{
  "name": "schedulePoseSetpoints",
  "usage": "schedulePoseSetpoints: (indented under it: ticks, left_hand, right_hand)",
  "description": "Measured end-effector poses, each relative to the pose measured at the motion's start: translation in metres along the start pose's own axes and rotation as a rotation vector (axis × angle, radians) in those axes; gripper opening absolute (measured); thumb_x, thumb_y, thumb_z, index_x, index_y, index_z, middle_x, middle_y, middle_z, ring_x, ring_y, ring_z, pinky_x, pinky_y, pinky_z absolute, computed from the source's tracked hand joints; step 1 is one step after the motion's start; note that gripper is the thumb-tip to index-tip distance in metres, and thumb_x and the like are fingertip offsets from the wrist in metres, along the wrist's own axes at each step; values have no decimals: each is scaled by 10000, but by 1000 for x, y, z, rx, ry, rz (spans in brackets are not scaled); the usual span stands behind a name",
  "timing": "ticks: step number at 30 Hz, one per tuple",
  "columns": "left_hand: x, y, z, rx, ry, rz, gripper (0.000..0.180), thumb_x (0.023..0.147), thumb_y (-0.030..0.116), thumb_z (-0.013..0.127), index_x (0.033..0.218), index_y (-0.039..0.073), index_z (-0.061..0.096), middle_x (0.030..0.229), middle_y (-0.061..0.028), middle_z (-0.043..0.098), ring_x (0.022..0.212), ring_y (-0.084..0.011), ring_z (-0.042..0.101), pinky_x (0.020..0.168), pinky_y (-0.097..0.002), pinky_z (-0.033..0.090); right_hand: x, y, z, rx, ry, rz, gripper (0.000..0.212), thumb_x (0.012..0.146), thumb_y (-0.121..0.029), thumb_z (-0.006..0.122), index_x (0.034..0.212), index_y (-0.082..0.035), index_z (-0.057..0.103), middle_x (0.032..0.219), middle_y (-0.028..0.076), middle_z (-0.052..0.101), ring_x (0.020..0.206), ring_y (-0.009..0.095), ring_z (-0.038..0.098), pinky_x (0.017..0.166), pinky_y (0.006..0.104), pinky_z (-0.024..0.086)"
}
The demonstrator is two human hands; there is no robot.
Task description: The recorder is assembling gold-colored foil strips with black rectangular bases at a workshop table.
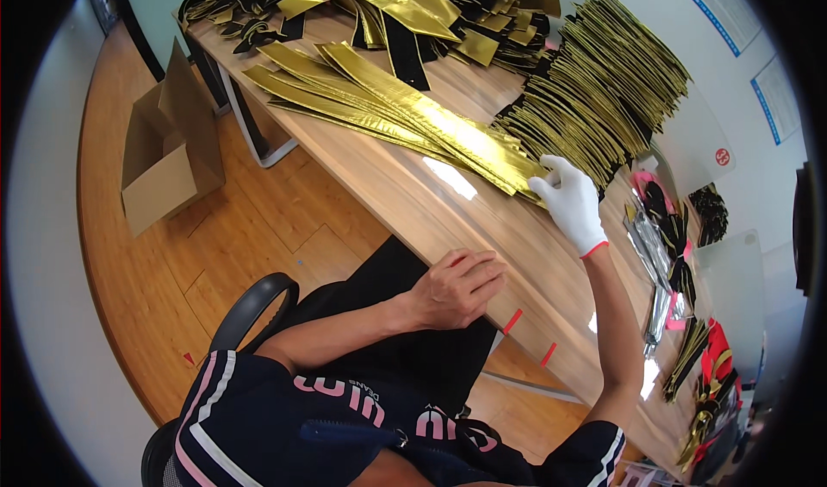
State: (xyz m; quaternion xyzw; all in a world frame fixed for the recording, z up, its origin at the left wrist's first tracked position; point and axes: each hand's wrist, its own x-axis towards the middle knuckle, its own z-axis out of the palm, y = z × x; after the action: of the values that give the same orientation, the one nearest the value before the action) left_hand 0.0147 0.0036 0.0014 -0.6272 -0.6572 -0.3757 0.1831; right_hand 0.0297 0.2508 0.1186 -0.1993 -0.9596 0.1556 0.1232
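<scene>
My right hand (570,202), in a white glove with a red cuff edge, is at the near right end of a fanned pile of shiny gold strips (379,125). Its thumb and forefinger are closed at the end of the top gold strip (448,121). My bare left hand (461,289) rests at the table's front edge with its fingers curled in. Whatever lies inside those fingers, if anything, is hidden. A bit of red (459,261) shows beside its knuckles.
A long stack of gold-and-black strips (603,78) stands behind my right hand. More loose strips (396,0) heap at the far left of the table (345,168). Silver and black bundles (655,246) lie right. An open cardboard box (168,155) sits on the floor.
</scene>
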Motion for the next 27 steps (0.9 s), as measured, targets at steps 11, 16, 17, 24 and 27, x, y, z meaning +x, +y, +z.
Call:
schedulePoseSetpoints:
  ticks: [11,16,17,24,27]
  left_hand:
    - [1,0,0,14,12,8,346,825,183,683,1147,74,748,1322,-66,690,1265,-273,629,1040,-420,483]
    - [1,0,-2,-24,8,6,345,827,160,684,1154,67,741,1323,-77,688,1254,-275,635,1036,-427,490]
    - [-2,-2,-2,-4,22,-16,345,827,160,684,1154,67,741,1323,-77,688,1254,-275,635,1036,-427,490]
    - [-10,-8,-25,-323,223,-66,397,776,-9,693,1168,43,734,1255,-93,713,1154,-284,686,936,-418,557]
    - [-20,-17,-37,-238,305,-125,327,790,-38,675,1098,40,756,1149,-89,747,1086,-276,714,888,-413,569]
  right_hand:
    - [9,2,5,-135,146,-161,536,834,-330,812,1269,-34,709,1106,184,744,973,373,723,860,444,570]
    - [-16,0,-25,582,-44,81,449,875,-209,775,1233,58,731,836,10,686,697,82,572,633,261,467]
    - [-31,-14,-41,756,-134,188,426,881,-198,764,1222,56,741,852,-5,686,676,71,556,604,249,440]
    - [-166,12,-65,789,-184,415,462,847,-188,773,1222,76,717,832,20,681,648,61,575,584,220,442]
    - [-212,40,-71,758,-213,485,441,839,-147,767,1213,82,717,796,20,676,634,67,580,580,218,449]
